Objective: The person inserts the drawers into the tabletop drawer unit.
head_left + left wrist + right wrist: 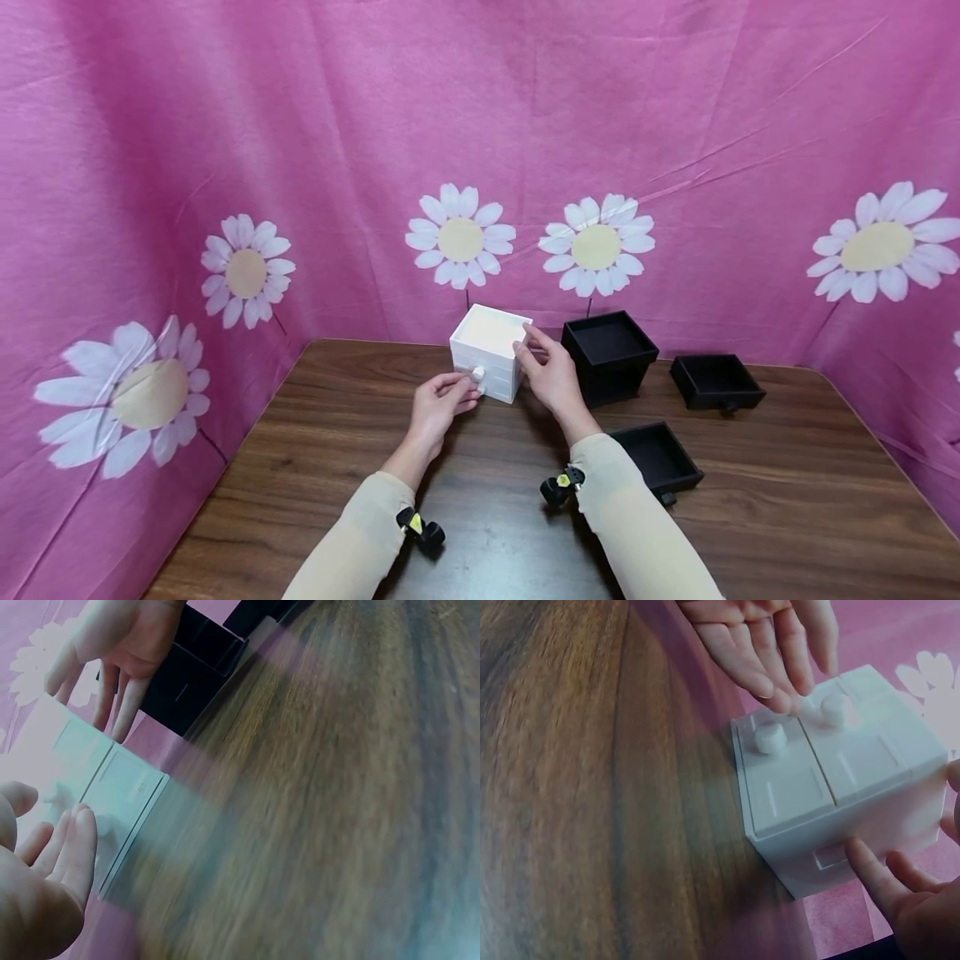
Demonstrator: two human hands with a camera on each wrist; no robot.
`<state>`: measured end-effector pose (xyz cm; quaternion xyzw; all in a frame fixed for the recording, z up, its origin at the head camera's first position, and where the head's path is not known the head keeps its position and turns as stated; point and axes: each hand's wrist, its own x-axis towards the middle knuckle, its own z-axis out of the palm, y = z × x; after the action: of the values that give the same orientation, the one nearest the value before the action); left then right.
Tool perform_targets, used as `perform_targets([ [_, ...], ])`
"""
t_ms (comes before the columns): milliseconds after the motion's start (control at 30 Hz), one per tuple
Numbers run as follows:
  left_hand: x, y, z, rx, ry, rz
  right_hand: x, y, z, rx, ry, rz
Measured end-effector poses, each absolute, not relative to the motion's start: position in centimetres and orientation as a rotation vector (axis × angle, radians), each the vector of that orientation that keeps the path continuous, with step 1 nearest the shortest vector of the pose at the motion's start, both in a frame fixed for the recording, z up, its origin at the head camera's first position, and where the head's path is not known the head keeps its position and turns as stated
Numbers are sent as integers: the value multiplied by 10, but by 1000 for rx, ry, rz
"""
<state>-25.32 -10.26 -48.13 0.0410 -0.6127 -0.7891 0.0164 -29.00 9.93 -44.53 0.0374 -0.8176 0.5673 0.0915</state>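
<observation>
A small white two-drawer box (491,350) stands at the back of the table, a round knob (838,710) on its upper drawer and another knob (769,738) on its lower one. Both drawers look pushed in. My left hand (442,402) is at the box's front, thumb and fingers spread apart near the upper knob; the right wrist view shows its fingertips beside the knobs, not pinching them. Against the box's right side rest the fairly straight fingers of my right hand (551,371), its thumb near the top edge.
Just right of the white box stands a black box (609,354) with a recessed top. One black drawer (717,385) lies farther right, and another black drawer (656,460) lies nearer, partly behind my right sleeve. A pink flowered cloth (360,167) hangs behind the table.
</observation>
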Motion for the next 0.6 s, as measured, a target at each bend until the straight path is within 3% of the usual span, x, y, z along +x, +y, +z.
perform_targets([
  [600,-238,-112,-476,35,-2125,-2333,-267,102,-439,233,-2534,1508],
])
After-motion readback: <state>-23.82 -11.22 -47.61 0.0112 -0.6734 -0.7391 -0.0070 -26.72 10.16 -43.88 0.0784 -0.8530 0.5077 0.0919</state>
